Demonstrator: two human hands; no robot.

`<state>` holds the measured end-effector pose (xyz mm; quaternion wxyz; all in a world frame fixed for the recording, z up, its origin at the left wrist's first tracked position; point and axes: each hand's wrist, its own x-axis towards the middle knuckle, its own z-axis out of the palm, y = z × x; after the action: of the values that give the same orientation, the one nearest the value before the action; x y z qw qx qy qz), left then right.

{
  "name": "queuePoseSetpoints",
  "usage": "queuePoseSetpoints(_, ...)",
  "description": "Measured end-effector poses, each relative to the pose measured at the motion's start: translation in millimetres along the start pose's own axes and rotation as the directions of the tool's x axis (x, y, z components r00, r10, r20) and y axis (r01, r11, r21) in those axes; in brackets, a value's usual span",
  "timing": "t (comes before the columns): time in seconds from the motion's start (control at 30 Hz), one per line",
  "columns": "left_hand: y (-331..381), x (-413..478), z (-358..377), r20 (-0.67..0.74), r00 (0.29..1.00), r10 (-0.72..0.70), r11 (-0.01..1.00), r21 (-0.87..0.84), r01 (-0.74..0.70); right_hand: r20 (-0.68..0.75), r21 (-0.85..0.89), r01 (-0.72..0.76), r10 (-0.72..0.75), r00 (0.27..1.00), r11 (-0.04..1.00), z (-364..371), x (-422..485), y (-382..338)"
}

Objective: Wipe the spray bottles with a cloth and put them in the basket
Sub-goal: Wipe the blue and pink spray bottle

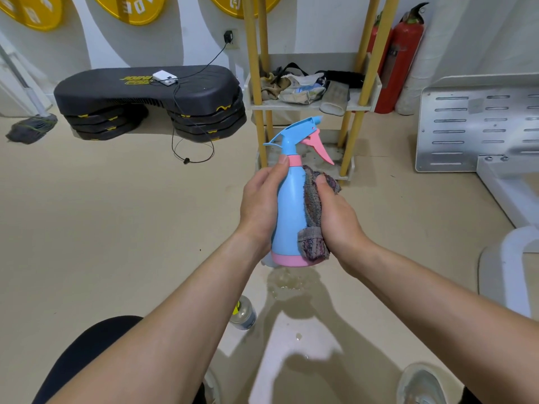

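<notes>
A light blue spray bottle [288,205] with a pink collar, pink trigger and pink base is held upright above the floor in the middle of the view. My left hand [261,205] grips its left side, thumb up near the collar. My right hand [335,217] holds a greyish purple cloth [313,211] bunched against the bottle's right side. A second bottle [243,313], clear with a yellow part, lies on the floor below my left forearm, partly hidden. No basket shows in the view.
A yellow-legged shelf rack [312,103] with rags and a slipper stands just behind the bottle. Stacked black step platforms [151,103] sit at the left, red fire extinguishers [404,59] at the back right, white equipment [478,126] on the right. A wet patch [291,282] marks the floor below.
</notes>
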<state>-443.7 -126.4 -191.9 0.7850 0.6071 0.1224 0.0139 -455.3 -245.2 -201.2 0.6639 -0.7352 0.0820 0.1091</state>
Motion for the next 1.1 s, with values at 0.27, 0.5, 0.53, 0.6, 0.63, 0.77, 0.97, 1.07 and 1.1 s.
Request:
queuePoseSetpoints(0.27,-5.3,-4.6,9.1,-0.009,1.0,0.016,0.994,0.108,-0.015,-0.057,-0.187,0.181,-0.195,0.979,0.966,2.3,-5.5,-0.5)
queuePoseSetpoints(0.5,3.7,2.7,2.7,-0.069,0.998,-0.016,1.0,-0.016,0.015,0.08,0.134,0.088,-0.099,0.992,0.987,3.3,-1.7,2.9)
queuePoseSetpoints(0.53,6.5,5.2,-0.6,-0.071,0.997,-0.026,0.999,-0.049,0.022,0.095,0.142,0.049,-0.062,0.993,0.989,3.2,-2.3,5.3)
queuePoseSetpoints(0.6,6.3,7.1,-3.9,-0.084,0.996,0.008,1.0,-0.004,-0.008,0.118,0.156,-0.017,-0.001,0.993,0.988,3.5,-3.0,11.7)
queuePoseSetpoints(0.63,3.5,5.0,-3.7,-0.086,0.996,0.011,0.999,0.049,-0.007,0.115,0.185,-0.036,0.015,0.993,0.982,4.0,-3.6,14.1)
queuePoseSetpoints(0.77,-3.8,-6.4,2.3,-0.082,0.996,-0.023,1.0,-0.009,0.023,0.044,0.236,-0.024,0.014,0.999,0.972,5.7,-2.5,20.7)
queuePoseSetpoints(0.97,-8.4,-13.9,5.4,0.015,0.996,0.093,0.987,0.131,-0.094,0.103,0.212,-0.054,0.033,0.994,0.976,-2.2,1.6,6.4)
queuePoseSetpoints(1.07,-4.6,-10.7,1.3,0.007,0.996,0.094,0.989,0.11,-0.095,0.093,0.168,-0.027,0.011,0.996,0.985,0.6,1.8,3.6)
queuePoseSetpoints(1.1,-2.4,-9.3,-0.1,-0.003,0.996,0.09,0.992,0.085,-0.089,0.087,0.153,-0.017,0.004,0.996,0.988,1.5,3.1,4.9)
